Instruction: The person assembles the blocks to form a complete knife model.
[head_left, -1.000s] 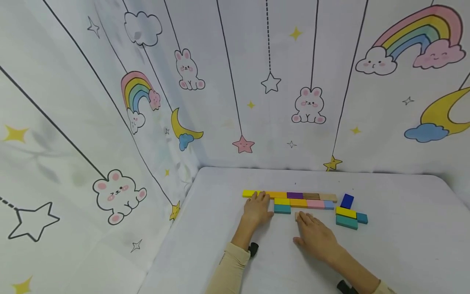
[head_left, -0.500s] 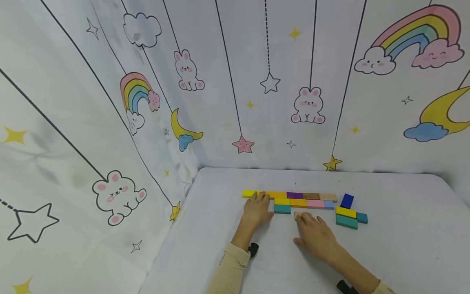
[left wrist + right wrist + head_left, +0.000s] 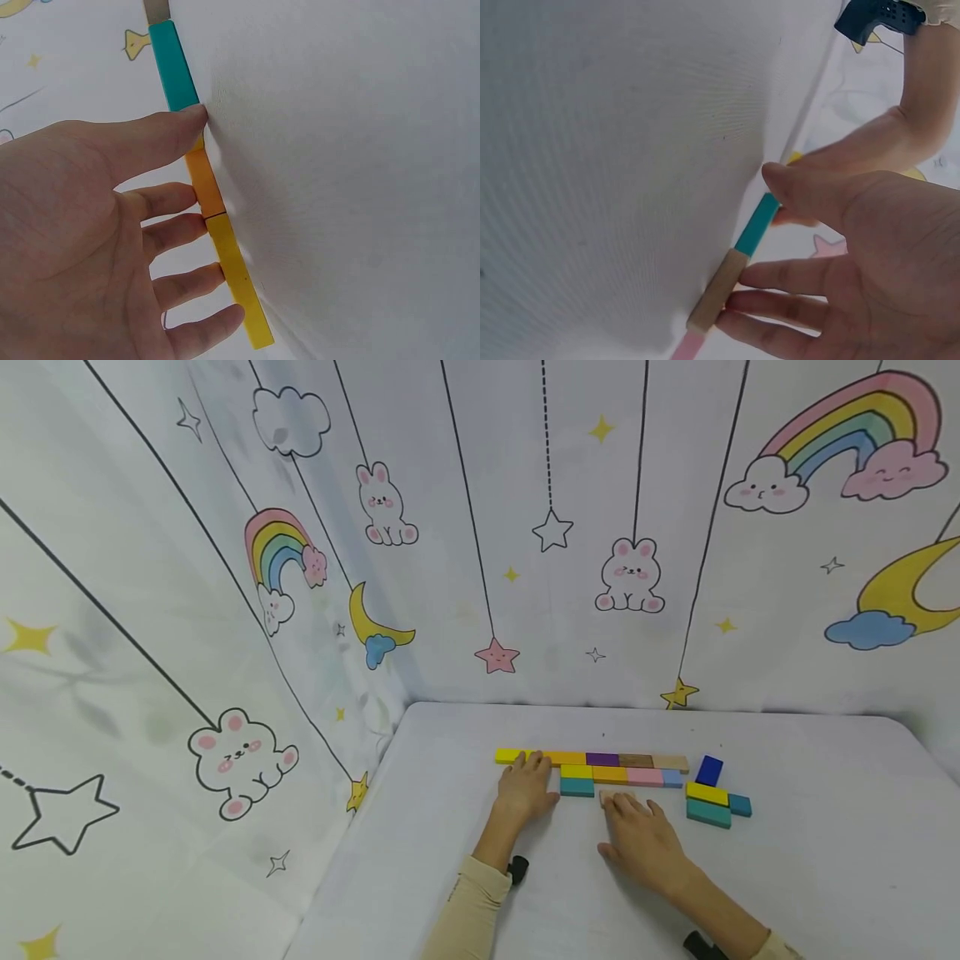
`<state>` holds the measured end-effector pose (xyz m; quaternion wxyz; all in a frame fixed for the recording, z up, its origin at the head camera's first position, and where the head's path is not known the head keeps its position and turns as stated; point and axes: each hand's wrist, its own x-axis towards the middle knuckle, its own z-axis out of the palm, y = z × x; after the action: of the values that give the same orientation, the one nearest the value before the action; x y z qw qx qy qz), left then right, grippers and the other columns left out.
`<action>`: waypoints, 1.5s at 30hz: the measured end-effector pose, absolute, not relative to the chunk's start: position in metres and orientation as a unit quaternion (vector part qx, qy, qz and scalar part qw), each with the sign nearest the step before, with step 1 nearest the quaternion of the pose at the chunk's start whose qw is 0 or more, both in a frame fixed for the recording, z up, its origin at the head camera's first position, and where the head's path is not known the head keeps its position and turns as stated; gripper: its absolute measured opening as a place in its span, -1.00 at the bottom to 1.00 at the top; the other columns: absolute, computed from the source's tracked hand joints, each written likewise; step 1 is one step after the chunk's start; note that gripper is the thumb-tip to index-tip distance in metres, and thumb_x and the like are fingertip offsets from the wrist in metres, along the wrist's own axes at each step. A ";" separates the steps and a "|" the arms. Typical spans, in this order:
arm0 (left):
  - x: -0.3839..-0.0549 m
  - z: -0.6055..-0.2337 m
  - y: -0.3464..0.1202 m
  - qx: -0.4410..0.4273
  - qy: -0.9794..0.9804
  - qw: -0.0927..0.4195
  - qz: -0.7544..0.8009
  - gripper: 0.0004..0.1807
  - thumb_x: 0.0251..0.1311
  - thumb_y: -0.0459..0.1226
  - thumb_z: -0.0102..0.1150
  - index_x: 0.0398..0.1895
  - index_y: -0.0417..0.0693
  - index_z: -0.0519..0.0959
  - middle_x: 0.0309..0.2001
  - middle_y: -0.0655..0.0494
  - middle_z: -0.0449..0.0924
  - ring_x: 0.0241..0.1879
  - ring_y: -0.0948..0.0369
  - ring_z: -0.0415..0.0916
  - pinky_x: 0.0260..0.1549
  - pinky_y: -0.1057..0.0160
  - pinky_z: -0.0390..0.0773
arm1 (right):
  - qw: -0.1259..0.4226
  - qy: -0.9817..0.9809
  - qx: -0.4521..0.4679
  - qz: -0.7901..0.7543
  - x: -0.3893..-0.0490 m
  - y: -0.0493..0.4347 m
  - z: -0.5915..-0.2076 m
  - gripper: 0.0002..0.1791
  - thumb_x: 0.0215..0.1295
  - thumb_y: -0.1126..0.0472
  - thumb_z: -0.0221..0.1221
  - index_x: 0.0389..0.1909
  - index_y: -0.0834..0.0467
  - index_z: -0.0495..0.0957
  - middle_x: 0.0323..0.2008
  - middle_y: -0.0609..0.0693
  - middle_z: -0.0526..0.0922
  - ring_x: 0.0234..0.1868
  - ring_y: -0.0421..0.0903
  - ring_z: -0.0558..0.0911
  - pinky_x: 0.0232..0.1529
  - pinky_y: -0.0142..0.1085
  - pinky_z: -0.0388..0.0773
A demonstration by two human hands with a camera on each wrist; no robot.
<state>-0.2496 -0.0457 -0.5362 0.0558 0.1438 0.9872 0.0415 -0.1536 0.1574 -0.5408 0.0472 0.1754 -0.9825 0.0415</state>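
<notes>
In the head view my left hand lies at the left end of the back row of blocks. Its fingertips touch the yellow block and the orange block, and its thumb reaches to the near end of the teal block. My right hand has its fingers extended with the tips against a plain wooden block, partly covered in the head view. That block lies just right of the front teal block, close to its end.
The back row continues with purple, brown and tan blocks. Before it runs a second row with orange, pink and light blue. Loose dark blue, yellow and teal blocks lie right.
The plain wooden block has slid slightly left towards the front teal block under my right fingertips. My left hand has kept its place.
</notes>
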 end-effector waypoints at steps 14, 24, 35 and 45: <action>-0.248 -0.533 -0.044 0.141 0.987 0.057 0.043 -0.25 0.41 0.08 0.26 0.57 0.08 0.31 0.60 0.12 0.21 0.59 -0.03 0.11 0.51 -0.12 0.26 | 0.045 -0.982 0.178 0.046 -0.157 0.158 -0.544 -0.11 0.19 -0.18 0.47 0.37 0.31 0.48 0.35 0.32 0.50 0.37 0.27 0.50 0.30 0.40 0.39; -0.249 -0.534 -0.043 0.142 0.987 0.056 0.045 -0.25 0.42 0.07 0.25 0.58 0.06 0.30 0.60 0.11 0.20 0.60 -0.03 0.10 0.51 -0.12 0.25 | 0.039 -0.982 0.175 0.053 -0.159 0.157 -0.546 -0.10 0.21 -0.16 0.46 0.41 0.31 0.45 0.41 0.34 0.44 0.42 0.29 0.44 0.29 0.44 0.37; -0.248 -0.532 -0.043 0.140 0.988 0.056 0.043 -0.24 0.39 0.08 0.28 0.57 0.08 0.31 0.60 0.12 0.21 0.59 -0.03 0.12 0.50 -0.12 0.27 | 0.035 -0.982 0.177 0.057 -0.158 0.159 -0.546 -0.08 0.26 -0.18 0.41 0.45 0.32 0.40 0.46 0.34 0.39 0.47 0.29 0.39 0.30 0.45 0.34; -0.256 -0.545 -0.043 0.137 0.988 0.062 0.028 -0.20 0.38 0.16 0.25 0.60 0.17 0.26 0.62 0.18 0.16 0.61 0.01 0.08 0.51 -0.09 0.25 | 0.008 -0.984 0.163 0.067 -0.158 0.158 -0.546 -0.05 0.28 -0.19 0.40 0.51 0.28 0.34 0.52 0.31 0.31 0.52 0.29 0.31 0.30 0.54 0.23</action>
<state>-0.2564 -0.0432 -0.5450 0.0620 0.1375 0.9882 0.0282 -0.1578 0.1578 -0.5460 0.0077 0.1627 -0.9844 0.0670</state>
